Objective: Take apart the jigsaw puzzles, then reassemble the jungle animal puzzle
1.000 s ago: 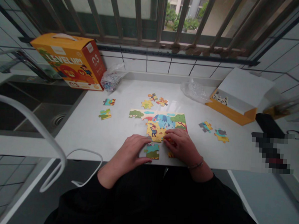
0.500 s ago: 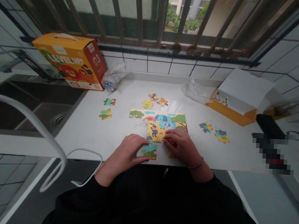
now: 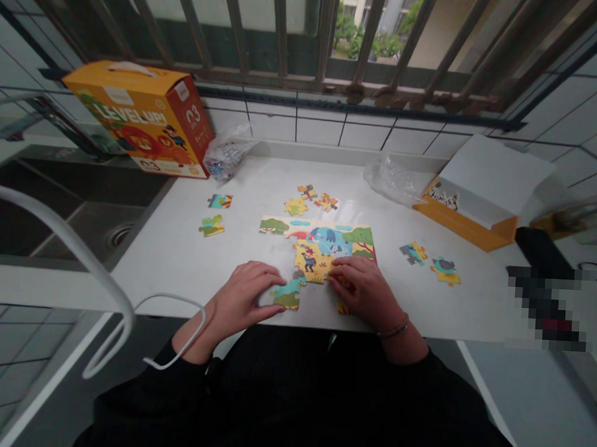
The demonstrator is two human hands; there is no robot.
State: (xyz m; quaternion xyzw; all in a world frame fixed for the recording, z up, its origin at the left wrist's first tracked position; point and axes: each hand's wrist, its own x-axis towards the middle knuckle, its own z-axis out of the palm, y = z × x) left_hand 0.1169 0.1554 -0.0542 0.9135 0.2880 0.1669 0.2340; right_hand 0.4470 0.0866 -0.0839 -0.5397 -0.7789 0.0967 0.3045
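On the white counter lies a partly joined jigsaw puzzle showing blue elephants, trees and a figure in a hat. My left hand pinches a green and teal puzzle piece by its left side, thumb below and fingers above. That piece sits at the lower left of the joined part; whether it touches cannot be told. My right hand curls over the lower right of the puzzle, fingers on a red and yellow piece that it mostly hides.
Loose pieces lie at the left, behind the puzzle and at the right. An orange box, a plastic bag, an open carton and a sink surround them. A white cable arches at left.
My left hand has moved left and slightly away from me, with the green and teal piece shifting along. My right hand has hardly moved.
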